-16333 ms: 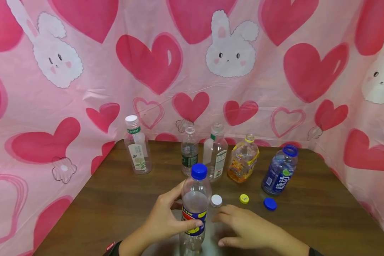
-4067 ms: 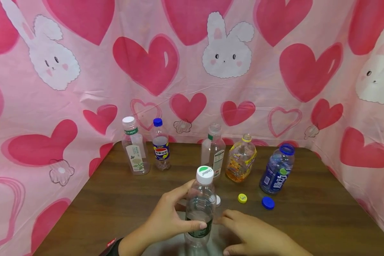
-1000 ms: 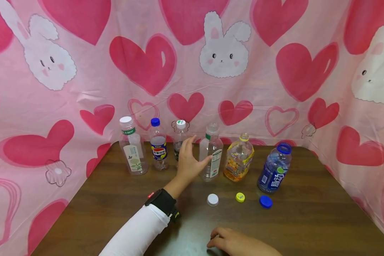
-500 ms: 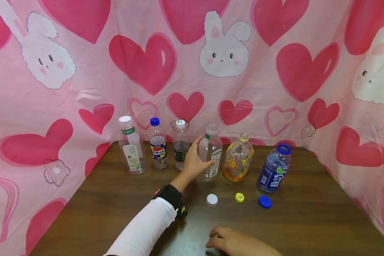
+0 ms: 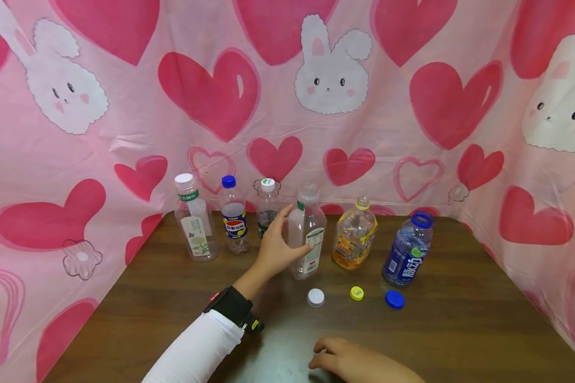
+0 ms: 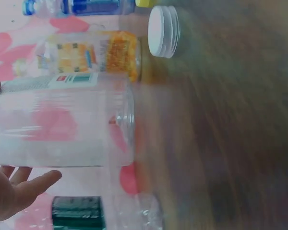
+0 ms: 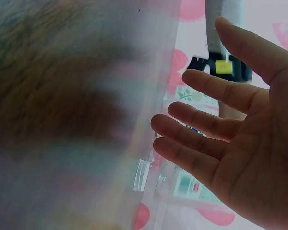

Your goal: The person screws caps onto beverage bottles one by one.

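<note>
My left hand (image 5: 276, 247) grips an uncapped clear plastic bottle (image 5: 301, 223) with a green neck band and a white label, its thumb on the near side. In the left wrist view this bottle (image 6: 62, 124) appears sideways, with the fingers partly out of frame. A loose white cap (image 5: 315, 298) lies on the table just in front of it. At the near edge my right hand (image 5: 356, 361) is relaxed and holds nothing. The right wrist view shows the right hand's (image 7: 249, 129) palm and loosely spread fingers.
Left of the held bottle stand capped bottles: white-capped (image 5: 196, 229), blue-capped (image 5: 233, 218), and a green-labelled one (image 5: 268, 202). To its right are an uncapped orange-labelled bottle (image 5: 354, 236) and an uncapped blue bottle (image 5: 407, 250). A yellow cap (image 5: 356, 293) and blue cap (image 5: 395, 299) lie before them.
The green-labelled bottle, now white-capped, went from my left hand to the back row. That hand has since taken hold of the uncapped clear bottle and shifted it slightly left and nearer.
</note>
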Demonstrator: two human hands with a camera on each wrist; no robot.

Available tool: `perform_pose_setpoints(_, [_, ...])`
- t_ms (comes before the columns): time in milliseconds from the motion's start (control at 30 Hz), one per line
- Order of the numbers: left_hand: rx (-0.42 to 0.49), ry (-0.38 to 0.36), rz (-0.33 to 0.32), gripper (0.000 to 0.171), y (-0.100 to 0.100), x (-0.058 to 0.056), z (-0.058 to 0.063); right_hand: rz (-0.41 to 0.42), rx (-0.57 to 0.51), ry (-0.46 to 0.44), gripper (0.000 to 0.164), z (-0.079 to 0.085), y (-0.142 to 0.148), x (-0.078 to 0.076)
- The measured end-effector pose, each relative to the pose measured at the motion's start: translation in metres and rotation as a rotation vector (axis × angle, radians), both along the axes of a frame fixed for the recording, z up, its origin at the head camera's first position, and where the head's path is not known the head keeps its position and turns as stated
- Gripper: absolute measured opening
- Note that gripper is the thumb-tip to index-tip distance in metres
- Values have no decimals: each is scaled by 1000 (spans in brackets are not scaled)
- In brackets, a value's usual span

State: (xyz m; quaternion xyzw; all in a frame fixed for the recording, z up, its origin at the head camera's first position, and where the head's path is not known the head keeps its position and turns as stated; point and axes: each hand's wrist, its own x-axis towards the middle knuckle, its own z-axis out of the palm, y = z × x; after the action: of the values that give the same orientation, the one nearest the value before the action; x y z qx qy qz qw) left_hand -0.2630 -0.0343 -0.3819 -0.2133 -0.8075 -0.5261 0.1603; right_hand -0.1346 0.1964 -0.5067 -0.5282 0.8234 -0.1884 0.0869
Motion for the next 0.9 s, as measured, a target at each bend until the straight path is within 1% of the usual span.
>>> perform_pose_setpoints(67, [10, -14, -33, 95, -7, 11, 3, -3, 10, 9, 39, 15, -3, 4])
perform_pose_setpoints(200, [16, -19, -90, 95, -23, 37, 6, -6, -4, 21, 38, 28, -5, 9])
perform_pose_setpoints(233, [15, -17, -100, 95, -27, 44, 7, -11, 10, 5, 38, 36, -6, 11])
perform_pose_setpoints(267, [17, -15, -113, 95, -31, 51, 8, -5, -1, 7, 40, 37, -5, 12])
perform_pose_setpoints(300, [16, -9, -123, 95, -35, 58, 9, -10, 0, -5, 40, 42, -6, 13])
perform_pose_setpoints(400, [18, -8, -154, 94, -44, 79, 10, -34, 45, -63, 40, 76, -13, 22])
perform_pose_setpoints(433, [19, -13, -164, 95, -47, 85, 11, -45, 59, -87, 41, 84, -14, 23])
perform_pose_setpoints(467, [22, -14, -178, 94, -49, 92, 12, -47, 63, -81, 41, 90, -15, 25])
perform_pose_setpoints(500, [21, -18, -187, 95, -52, 99, 13, -61, 80, -96, 41, 98, -17, 27])
perform_pose_setpoints(533, [29, -25, -203, 95, -54, 105, 13, -68, 87, -111, 41, 101, -17, 27])
perform_pose_setpoints(633, [52, -39, -250, 96, -58, 124, 14, -84, 101, -138, 42, 104, -15, 27])
perform_pose_setpoints(700, [64, -37, -284, 95, -59, 134, 12, -91, 102, -153, 42, 105, -15, 27])
perform_pose_setpoints(733, [70, -34, -301, 94, -59, 138, 11, -96, 101, -163, 42, 105, -14, 28])
perform_pose_setpoints(800, [70, -26, -324, 93, -58, 144, 9, -102, 103, -155, 43, 106, -15, 28])
perform_pose_setpoints(867, [70, -18, -334, 92, -57, 148, 8, -114, 105, -145, 44, 108, -14, 29])
perform_pose_setpoints(900, [70, -18, -334, 92, -57, 149, 7, -133, 111, -154, 45, 109, -14, 29])
